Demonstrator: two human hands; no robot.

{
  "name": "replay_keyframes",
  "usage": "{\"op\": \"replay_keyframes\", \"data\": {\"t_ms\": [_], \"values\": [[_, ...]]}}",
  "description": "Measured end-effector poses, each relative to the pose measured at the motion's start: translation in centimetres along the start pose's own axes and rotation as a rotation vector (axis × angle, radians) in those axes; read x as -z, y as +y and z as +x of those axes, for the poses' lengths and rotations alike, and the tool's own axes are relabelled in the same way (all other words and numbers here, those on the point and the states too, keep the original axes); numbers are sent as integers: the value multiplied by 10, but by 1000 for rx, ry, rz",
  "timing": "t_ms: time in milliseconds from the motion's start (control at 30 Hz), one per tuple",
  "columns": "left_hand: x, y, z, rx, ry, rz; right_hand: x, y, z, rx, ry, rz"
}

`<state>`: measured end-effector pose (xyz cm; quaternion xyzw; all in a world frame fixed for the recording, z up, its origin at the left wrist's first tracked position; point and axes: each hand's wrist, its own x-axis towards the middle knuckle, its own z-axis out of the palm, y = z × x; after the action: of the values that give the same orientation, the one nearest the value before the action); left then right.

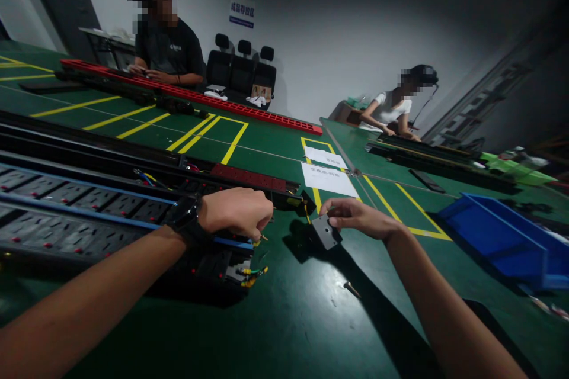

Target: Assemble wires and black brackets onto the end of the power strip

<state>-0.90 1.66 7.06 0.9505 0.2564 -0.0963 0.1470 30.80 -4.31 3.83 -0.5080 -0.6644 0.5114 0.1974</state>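
Note:
My left hand (pixel 237 211), with a black watch on its wrist, is curled closed over the end of the long black power strips (pixel 89 207). It pinches a thin wire with a small metal tip (pixel 263 237). Yellow and green wire ends (pixel 253 275) stick out of the strip end below it. My right hand (pixel 355 217) is closed on a small dark grey square end plate (pixel 326 231), held just above the green table (pixel 293 314). A short screw or pin (pixel 351 289) lies on the table in front of the plate.
A blue plastic bin (pixel 498 237) stands at the right. White paper sheets (pixel 328 179) lie past my hands inside yellow floor-tape lines. A red strip (pixel 249 109) runs across the far table. Two other people work at tables beyond, one far left, one far right.

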Motion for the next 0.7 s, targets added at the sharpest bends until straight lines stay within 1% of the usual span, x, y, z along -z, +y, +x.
{"op": "replay_keyframes", "data": {"t_ms": [67, 133, 333, 433, 600, 700], "values": [[2, 0, -1, 7, -1, 17, -1, 1, -3, -27, 36, -33], [3, 0, -2, 9, -2, 33, -2, 2, -5, -44, 40, -38], [7, -1, -4, -7, -35, 3, -1, 15, 1, -89, -26, 15], [9, -3, -3, 16, -59, -17, 2, 25, 7, -115, -60, -32], [14, -1, -4, 54, -130, -20, 8, 43, 14, -92, -86, -108], [17, 0, -6, 56, -143, -31, 11, 50, 20, -83, -113, -137]]}}
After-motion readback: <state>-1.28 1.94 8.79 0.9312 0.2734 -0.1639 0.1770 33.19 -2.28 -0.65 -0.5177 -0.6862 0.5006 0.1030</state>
